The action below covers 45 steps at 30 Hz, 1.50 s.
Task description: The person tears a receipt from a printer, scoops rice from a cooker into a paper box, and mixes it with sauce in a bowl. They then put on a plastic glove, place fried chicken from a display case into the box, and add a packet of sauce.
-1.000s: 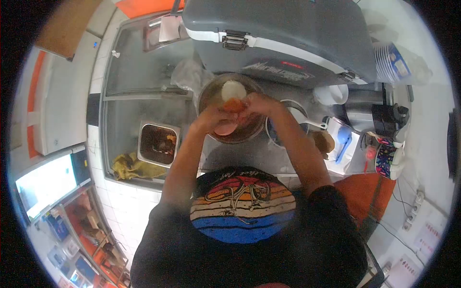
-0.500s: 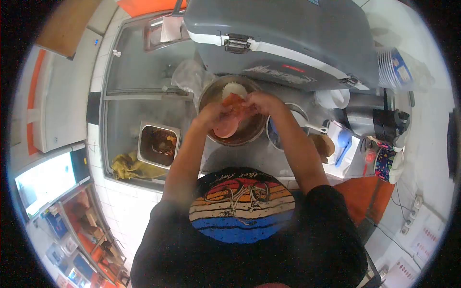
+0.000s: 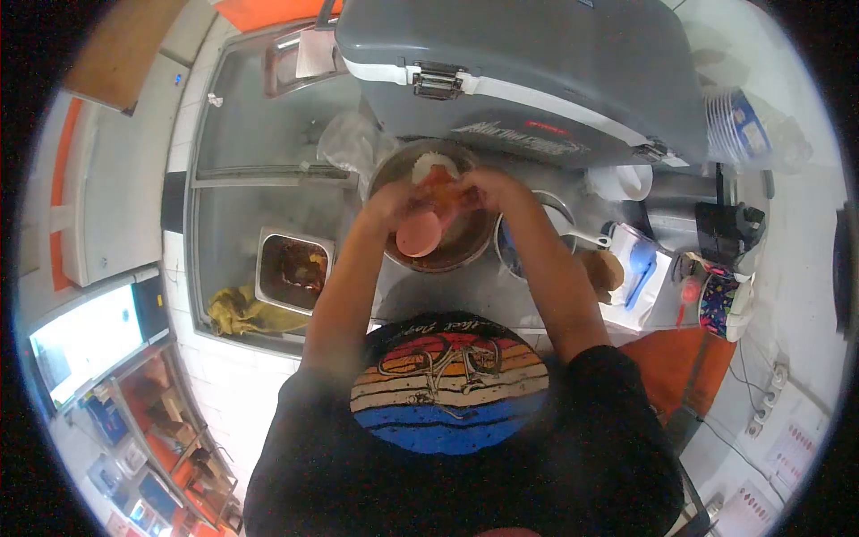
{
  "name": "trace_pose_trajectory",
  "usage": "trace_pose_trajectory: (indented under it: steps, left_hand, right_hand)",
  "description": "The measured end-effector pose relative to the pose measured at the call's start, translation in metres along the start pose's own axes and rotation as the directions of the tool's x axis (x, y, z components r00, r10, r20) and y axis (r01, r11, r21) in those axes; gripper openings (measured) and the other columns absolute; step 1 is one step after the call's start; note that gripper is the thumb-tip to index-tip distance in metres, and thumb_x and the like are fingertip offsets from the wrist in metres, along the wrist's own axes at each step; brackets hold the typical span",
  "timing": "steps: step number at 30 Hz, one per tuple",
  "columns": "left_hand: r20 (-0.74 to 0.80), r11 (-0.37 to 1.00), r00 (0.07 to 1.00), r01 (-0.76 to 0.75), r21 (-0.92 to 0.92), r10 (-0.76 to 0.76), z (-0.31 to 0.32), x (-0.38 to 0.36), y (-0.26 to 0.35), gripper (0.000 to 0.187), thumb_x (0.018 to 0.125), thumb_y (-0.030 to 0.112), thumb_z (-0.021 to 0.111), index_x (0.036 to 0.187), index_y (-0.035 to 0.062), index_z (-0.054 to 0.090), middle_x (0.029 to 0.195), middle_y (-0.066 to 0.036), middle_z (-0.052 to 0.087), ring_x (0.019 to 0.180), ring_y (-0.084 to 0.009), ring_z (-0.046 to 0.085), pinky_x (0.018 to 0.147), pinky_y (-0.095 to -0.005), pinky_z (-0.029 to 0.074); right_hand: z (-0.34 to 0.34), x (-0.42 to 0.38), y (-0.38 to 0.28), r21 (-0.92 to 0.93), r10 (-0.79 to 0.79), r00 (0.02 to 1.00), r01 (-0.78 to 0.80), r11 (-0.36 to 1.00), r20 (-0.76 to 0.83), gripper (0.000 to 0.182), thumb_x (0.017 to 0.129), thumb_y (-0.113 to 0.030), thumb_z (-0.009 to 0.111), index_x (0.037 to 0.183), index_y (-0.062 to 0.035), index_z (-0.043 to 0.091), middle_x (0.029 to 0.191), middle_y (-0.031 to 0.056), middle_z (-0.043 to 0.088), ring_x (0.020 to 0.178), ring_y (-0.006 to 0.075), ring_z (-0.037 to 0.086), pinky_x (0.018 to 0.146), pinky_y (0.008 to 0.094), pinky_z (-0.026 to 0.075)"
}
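Both hands are over a round metal bowl [image 3: 455, 260] on the counter. My left hand [image 3: 394, 202] and my right hand [image 3: 486, 187] are close together, fingers closed on a reddish-orange, soft-looking piece [image 3: 437, 182] between them; its exact nature is blurred. A round pink object [image 3: 419, 234] lies just below the fingers, inside the bowl's outline. White stuff like rice [image 3: 433, 165] shows at the bowl's far side, behind the reddish piece.
A large grey cooler box [image 3: 528, 80] stands behind the bowl. To the left are a clear plastic bag [image 3: 349, 148], a square metal tray [image 3: 295, 270] with dark sauce and a yellow cloth [image 3: 242, 311]. At right are a pot with a white-handled ladle [image 3: 582, 236] and stacked cups [image 3: 738, 125].
Both hands remain over the bowl, their fingers slightly shifted around the reddish piece. The view has moved slightly.
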<state>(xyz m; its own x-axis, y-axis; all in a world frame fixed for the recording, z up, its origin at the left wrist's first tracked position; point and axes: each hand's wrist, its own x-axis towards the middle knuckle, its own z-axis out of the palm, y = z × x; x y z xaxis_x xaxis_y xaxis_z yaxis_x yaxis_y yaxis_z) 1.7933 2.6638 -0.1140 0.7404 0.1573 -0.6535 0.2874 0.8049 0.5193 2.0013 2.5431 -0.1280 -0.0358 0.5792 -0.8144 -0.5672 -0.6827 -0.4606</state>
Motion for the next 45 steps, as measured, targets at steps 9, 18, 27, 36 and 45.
trace_pose_trajectory:
  steps: [9,18,27,36,45]
  left_hand:
    - [-0.053,0.829,0.986,-0.103,0.549,0.158,0.026,-0.016,0.027,0.024,0.084,0.013,0.063,0.091,-0.0093,0.067,0.091,-0.013,0.067,0.08,-0.0206,0.064,0.076,-0.0346,0.054]
    - [-0.084,0.997,0.996,0.007,0.072,-0.001,0.015,-0.011,0.014,0.03,0.088,0.018,0.058,0.109,-0.0028,0.062,0.103,-0.011,0.065,0.091,-0.0225,0.062,0.084,-0.0349,0.05]
    - [-0.08,0.502,0.942,-0.1,0.859,0.325,0.048,-0.042,0.038,0.022,0.081,0.017,0.065,0.079,-0.0041,0.07,0.074,-0.01,0.067,0.069,-0.0164,0.065,0.063,-0.0317,0.053]
    - [0.164,0.156,0.871,-0.262,0.952,0.464,0.021,-0.017,0.013,0.017,0.081,0.015,0.063,0.077,-0.0004,0.07,0.077,-0.021,0.068,0.067,-0.024,0.068,0.065,-0.0328,0.053]
    - [-0.009,0.35,0.854,-0.203,0.914,0.52,0.028,-0.01,0.0,0.021,0.077,0.014,0.054,0.071,0.0017,0.07,0.075,-0.021,0.067,0.069,-0.0314,0.068,0.064,-0.0398,0.051]
  right_hand:
    - [0.031,-0.039,-0.024,-0.4,-0.076,0.997,0.058,0.915,-0.03,0.024,0.081,-0.019,0.069,0.098,-0.0031,0.064,0.079,0.0073,0.065,0.068,0.0199,0.065,0.055,0.0321,0.055]
    - [0.019,-0.014,-0.008,-0.263,-0.049,0.973,-0.012,0.965,-0.225,0.022,0.082,-0.024,0.067,0.089,-0.0031,0.065,0.076,0.0074,0.064,0.059,0.0185,0.061,0.051,0.0318,0.051]
    - [0.05,-0.023,0.0,-0.591,-0.363,0.909,0.181,0.786,-0.205,0.025,0.074,-0.032,0.075,0.076,-0.0069,0.071,0.069,0.0054,0.064,0.058,0.0149,0.058,0.052,0.0317,0.047]
    - [0.037,0.013,0.03,-0.912,-0.626,0.746,0.061,0.405,-0.228,0.045,0.08,-0.046,0.06,0.068,-0.0037,0.07,0.067,0.0146,0.066,0.063,0.0252,0.064,0.059,0.0393,0.049]
    - [0.046,0.006,0.039,-0.991,-0.75,0.661,-0.11,-0.077,-0.015,0.053,0.087,-0.052,0.051,0.076,-0.0042,0.072,0.08,0.0164,0.069,0.074,0.0299,0.067,0.068,0.0425,0.051]
